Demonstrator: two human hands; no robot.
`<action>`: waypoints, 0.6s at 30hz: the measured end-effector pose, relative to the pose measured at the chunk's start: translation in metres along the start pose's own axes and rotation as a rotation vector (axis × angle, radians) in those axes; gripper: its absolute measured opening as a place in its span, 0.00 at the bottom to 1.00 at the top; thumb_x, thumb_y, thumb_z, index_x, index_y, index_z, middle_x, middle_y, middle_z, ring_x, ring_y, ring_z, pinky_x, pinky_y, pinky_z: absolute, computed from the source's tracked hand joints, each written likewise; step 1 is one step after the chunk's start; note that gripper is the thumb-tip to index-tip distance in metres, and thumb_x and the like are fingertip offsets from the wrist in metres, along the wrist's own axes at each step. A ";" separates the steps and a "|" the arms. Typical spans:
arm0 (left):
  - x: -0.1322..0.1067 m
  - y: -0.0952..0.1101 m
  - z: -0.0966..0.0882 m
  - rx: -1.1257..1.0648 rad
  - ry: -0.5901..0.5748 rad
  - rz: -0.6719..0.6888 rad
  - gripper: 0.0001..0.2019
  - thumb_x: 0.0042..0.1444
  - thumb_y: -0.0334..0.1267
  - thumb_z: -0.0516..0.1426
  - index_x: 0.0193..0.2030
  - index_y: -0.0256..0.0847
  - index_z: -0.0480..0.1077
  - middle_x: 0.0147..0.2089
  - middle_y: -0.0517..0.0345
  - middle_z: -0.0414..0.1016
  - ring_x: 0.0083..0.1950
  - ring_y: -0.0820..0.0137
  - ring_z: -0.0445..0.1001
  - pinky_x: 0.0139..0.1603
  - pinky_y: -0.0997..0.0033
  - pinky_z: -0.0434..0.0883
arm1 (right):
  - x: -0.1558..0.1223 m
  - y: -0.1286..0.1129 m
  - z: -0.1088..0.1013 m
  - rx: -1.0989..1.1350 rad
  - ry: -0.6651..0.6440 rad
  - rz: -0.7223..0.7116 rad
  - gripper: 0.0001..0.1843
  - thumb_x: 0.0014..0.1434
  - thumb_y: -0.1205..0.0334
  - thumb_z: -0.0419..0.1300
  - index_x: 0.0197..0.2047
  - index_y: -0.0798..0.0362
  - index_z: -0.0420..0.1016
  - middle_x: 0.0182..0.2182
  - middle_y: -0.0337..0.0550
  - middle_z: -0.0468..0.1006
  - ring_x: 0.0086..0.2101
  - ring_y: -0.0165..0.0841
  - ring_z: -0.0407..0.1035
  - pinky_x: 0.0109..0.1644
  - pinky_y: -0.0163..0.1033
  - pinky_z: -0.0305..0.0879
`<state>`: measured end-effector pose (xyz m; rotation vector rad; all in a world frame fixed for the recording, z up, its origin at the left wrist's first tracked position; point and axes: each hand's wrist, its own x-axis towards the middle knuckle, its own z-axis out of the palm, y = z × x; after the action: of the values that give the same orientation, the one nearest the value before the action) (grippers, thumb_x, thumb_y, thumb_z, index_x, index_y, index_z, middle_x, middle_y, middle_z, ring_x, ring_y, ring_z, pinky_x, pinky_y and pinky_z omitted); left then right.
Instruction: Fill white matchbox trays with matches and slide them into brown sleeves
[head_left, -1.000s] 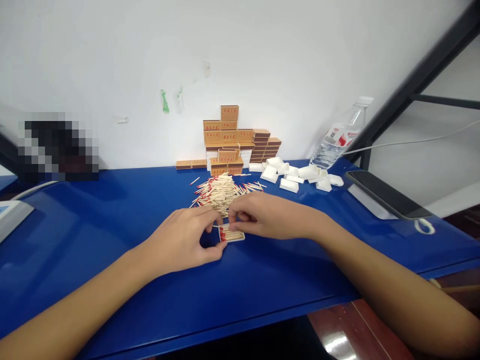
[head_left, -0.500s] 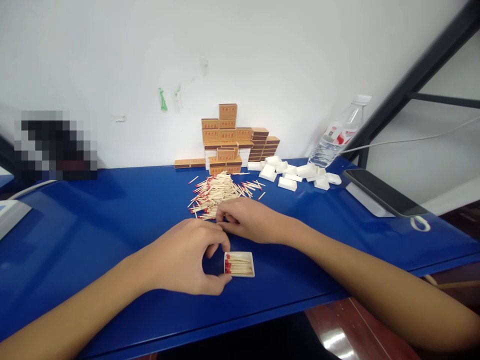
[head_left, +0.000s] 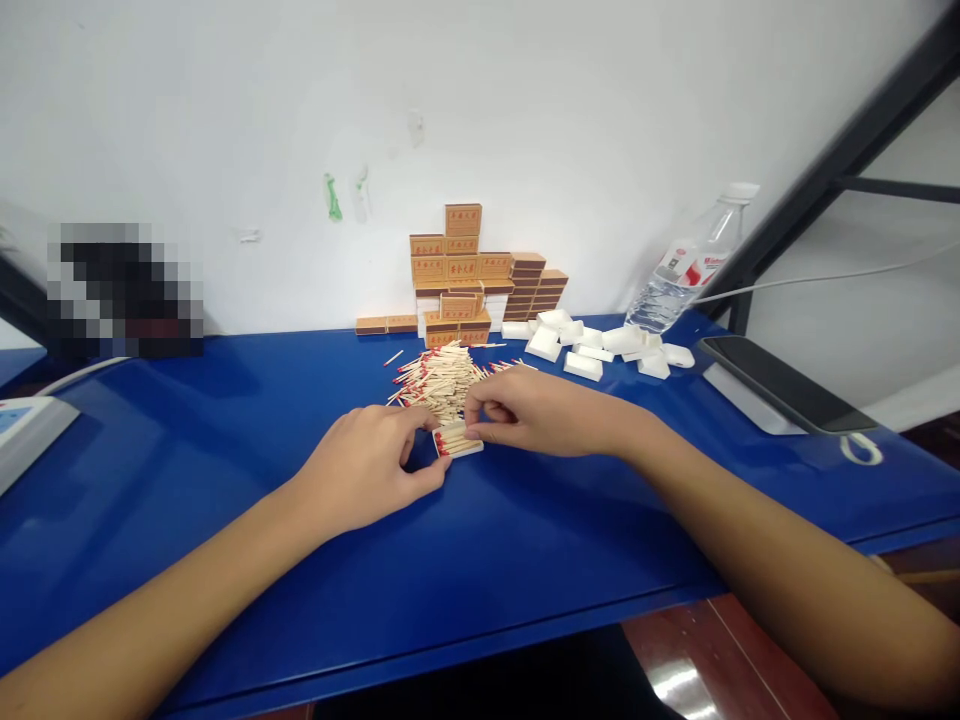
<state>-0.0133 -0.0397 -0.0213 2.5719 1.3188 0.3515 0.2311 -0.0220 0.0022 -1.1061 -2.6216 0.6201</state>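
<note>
A small white matchbox tray [head_left: 471, 451] with red-headed matches [head_left: 452, 438] in it lies slightly tilted at the near edge of a heap of loose matches [head_left: 442, 375]. My left hand [head_left: 379, 455] grips the tray's left end between thumb and fingers. Over its right end, my right hand [head_left: 517, 408] is closed in a pinch, the thumb tip touching or just above the matches. What those fingertips hold, if anything, is hidden.
Behind the heap, orange matchboxes [head_left: 461, 268] are stacked against the wall. White trays [head_left: 583, 367] lie scattered to the right, near a water bottle [head_left: 694, 255] and a phone [head_left: 784, 385]. A pale device [head_left: 34, 440] stands at the left edge of the blue table [head_left: 420, 600].
My left hand has moved the tray away from me, up to the match heap. My right hand has gone from the heap's near edge to the tray's right end.
</note>
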 end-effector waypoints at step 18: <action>-0.006 0.002 0.002 -0.022 -0.020 0.203 0.14 0.61 0.47 0.60 0.49 0.43 0.77 0.29 0.63 0.72 0.28 0.70 0.69 0.32 0.69 0.62 | 0.006 0.047 -0.009 -0.302 0.194 0.473 0.17 0.61 0.46 0.66 0.34 0.53 0.77 0.28 0.44 0.79 0.29 0.34 0.68 0.32 0.39 0.54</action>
<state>-0.0143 -0.0463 -0.0235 2.6903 1.0429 0.3724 0.2598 0.0144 -0.0114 -1.8035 -2.3432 0.1772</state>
